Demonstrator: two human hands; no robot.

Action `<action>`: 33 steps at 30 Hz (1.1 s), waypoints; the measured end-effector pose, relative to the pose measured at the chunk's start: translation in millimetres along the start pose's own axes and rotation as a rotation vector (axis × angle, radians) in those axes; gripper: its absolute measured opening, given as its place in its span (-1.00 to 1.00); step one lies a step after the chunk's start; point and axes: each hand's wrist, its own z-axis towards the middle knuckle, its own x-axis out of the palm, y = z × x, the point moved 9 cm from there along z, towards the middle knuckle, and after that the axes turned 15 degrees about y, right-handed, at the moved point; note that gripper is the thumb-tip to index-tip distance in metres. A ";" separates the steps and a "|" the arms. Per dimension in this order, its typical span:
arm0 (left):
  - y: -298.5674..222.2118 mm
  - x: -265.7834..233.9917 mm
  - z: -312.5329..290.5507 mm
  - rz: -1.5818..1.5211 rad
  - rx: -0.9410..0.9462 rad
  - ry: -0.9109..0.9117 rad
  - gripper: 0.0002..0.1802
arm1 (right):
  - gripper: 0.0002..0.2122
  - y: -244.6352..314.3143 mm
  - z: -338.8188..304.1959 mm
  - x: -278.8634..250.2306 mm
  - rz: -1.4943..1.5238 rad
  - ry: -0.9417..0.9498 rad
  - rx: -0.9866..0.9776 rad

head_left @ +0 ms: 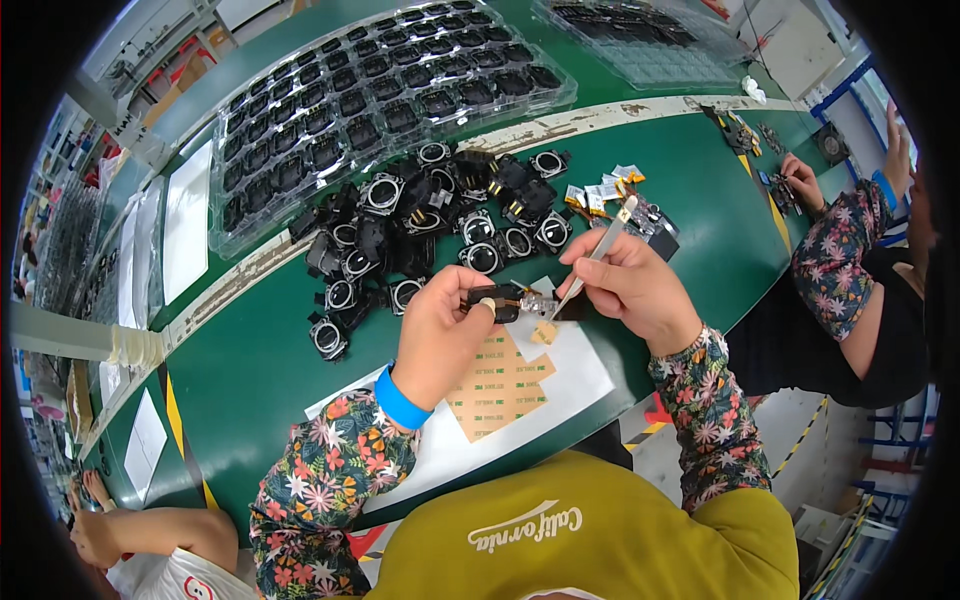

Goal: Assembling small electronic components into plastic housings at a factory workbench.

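My left hand (440, 325) pinches a small black plastic housing (490, 303) with a clear piece at its right end. In my right hand (635, 285) is a pair of metal tweezers (605, 243), slanting down to the left. At the tweezer tips is a small tan adhesive piece (544, 332), just below the housing's right end; whether they grip it is too small to tell. Beneath both hands, a tan adhesive sheet (500, 392) with green print lies on white paper (578, 375).
Beyond my hands sits a pile of black parts with round rings (480, 228). Small silver-and-yellow packs (602, 192) lie to its right. Farther back are a clear tray of black parts (362, 133) and another tray (650, 50). Co-workers' hands show at right (800, 182) and lower left (95, 535).
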 end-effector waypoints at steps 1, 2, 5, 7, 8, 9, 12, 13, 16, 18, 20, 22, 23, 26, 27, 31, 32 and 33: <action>0.3 -0.8 -0.1 -0.020 0.014 0.006 -0.80 | -0.89 -0.9 -1.1 -2.4 0.029 -0.024 0.005; -1.8 0.1 -0.7 -0.014 0.022 0.004 -0.80 | -0.90 -1.8 -2.3 -4.4 0.057 -0.047 0.010; -3.3 -3.1 -3.3 -0.157 0.028 -0.044 -0.83 | -0.89 0.5 -2.7 5.8 0.175 -0.007 -0.074; -6.2 -2.5 -6.7 -0.159 0.007 -0.047 -0.82 | -0.88 2.5 -0.8 16.3 0.315 -0.004 -0.199; -9.8 -1.5 -7.4 -0.165 0.004 -0.045 -0.82 | -0.88 6.3 0.0 22.6 0.346 -0.019 -0.249; -12.3 -0.1 -6.8 -0.151 0.019 -0.041 -0.82 | -0.88 9.5 0.5 27.0 0.339 -0.060 -0.279; -19.9 -4.8 -11.9 -0.219 0.137 -0.079 -0.85 | -0.88 13.7 7.2 40.8 0.315 -0.109 -0.335; -19.5 -4.0 -13.2 -0.238 0.125 -0.075 -0.85 | -0.88 14.4 6.3 41.4 0.224 -0.160 -0.335; -20.0 -2.5 -13.0 -0.283 0.109 -0.074 -0.86 | -0.88 17.4 2.7 42.7 0.097 -0.237 -0.328; -21.1 -0.4 -13.4 -0.329 0.129 -0.064 -0.87 | -0.89 29.0 -5.8 45.5 -0.109 -0.303 -0.423; -20.3 -0.8 -14.0 -0.335 0.113 -0.068 -0.88 | -0.90 30.1 -7.0 49.0 -0.140 -0.302 -0.459; -19.7 -0.3 -14.3 -0.341 0.099 -0.069 -0.88 | -0.89 34.9 -11.6 53.3 -0.306 -0.338 -0.509; -20.1 0.1 -14.1 -0.322 0.096 -0.069 -0.87 | -0.89 33.6 -11.5 53.3 -0.306 -0.338 -0.507; -20.8 -1.0 -14.3 -0.284 0.107 -0.075 -0.86 | -0.88 36.6 -12.7 56.4 -0.352 -0.334 -0.535; -21.8 -1.7 -14.6 -0.264 0.123 -0.077 -0.86 | -0.88 33.2 -10.6 52.4 -0.239 -0.322 -0.499; -22.4 -3.2 -12.2 -0.222 0.141 -0.087 -0.88 | -0.89 16.3 -1.3 34.7 0.215 -0.288 -0.416; -23.3 -2.3 -12.0 -0.224 0.140 -0.085 -0.88 | -0.89 16.2 -1.6 34.8 0.216 -0.289 -0.415; -23.9 -1.1 -11.8 -0.226 0.139 -0.082 -0.89 | -0.89 18.4 -1.9 37.3 0.126 -0.285 -0.402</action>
